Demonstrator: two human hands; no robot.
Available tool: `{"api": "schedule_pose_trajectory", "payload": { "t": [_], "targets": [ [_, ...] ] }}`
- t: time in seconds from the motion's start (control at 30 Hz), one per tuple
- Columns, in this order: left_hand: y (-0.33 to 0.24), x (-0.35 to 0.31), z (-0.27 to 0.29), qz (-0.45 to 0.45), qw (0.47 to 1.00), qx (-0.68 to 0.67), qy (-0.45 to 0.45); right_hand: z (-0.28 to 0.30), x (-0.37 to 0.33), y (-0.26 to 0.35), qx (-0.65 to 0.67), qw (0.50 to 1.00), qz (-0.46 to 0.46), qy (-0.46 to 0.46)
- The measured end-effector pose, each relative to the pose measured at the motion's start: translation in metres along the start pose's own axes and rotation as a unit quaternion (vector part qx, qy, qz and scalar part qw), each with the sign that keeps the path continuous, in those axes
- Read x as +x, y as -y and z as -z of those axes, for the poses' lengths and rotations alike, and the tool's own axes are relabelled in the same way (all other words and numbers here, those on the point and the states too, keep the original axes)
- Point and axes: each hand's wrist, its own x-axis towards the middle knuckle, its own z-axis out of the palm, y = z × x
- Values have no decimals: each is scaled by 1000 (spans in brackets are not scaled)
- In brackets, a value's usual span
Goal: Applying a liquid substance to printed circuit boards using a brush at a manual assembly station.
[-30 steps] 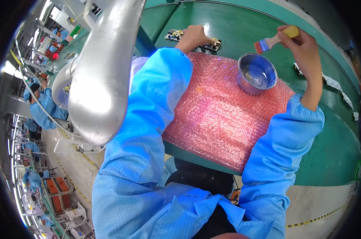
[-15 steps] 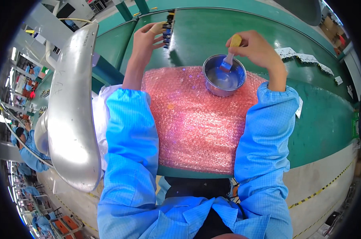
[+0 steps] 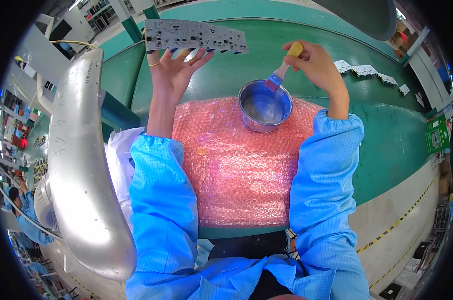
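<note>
My left hand (image 3: pixel 174 75) holds up a long white circuit board (image 3: pixel 196 37) from below, at the far left of the bench. Small dark parts dot the board's face, and its lower edge rests along my fingers. In my right hand (image 3: pixel 312 65), fingers closed, is a brush (image 3: pixel 282 71) with a yellow-ended handle. Its bristles point down over the far right rim of a round metal bowl (image 3: pixel 254 120), which contains a pale, cloudy liquid. Under the bowl lies pink bubble wrap (image 3: pixel 236 175).
A big silver metal hood (image 3: pixel 86 175) stands close on my left, with a white plastic bag (image 3: pixel 121 150) beside it. Several white boards (image 3: pixel 364 70) lie at the far right of the green bench (image 3: pixel 381 140). Other people in blue work at the far left.
My left hand has turned the board from edge-on to face-on. The brush has risen out of the bowl to its rim. The whole view has shifted slightly.
</note>
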Motion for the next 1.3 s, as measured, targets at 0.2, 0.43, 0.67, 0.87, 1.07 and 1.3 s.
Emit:
{"api": "schedule_pose_trajectory", "payload": {
  "t": [0.2,0.43,0.67,0.87,1.07,1.3],
  "targets": [
    [7,0,-5,18,994,-107,3,6,-2,2,44,999,-13,-30],
    [7,-3,-10,7,994,-110,16,-8,4,9,83,995,51,22],
    [14,-8,-16,30,990,-128,56,7,3,-15,-34,999,-20,-17],
    [23,-15,-25,49,989,-123,60,35,-14,0,113,988,26,-104],
    [33,-20,-30,51,996,-33,71,22,-4,21,366,902,51,-224],
    [52,-26,-35,51,993,0,102,-42,-3,72,521,839,125,-95]
  ]
}}
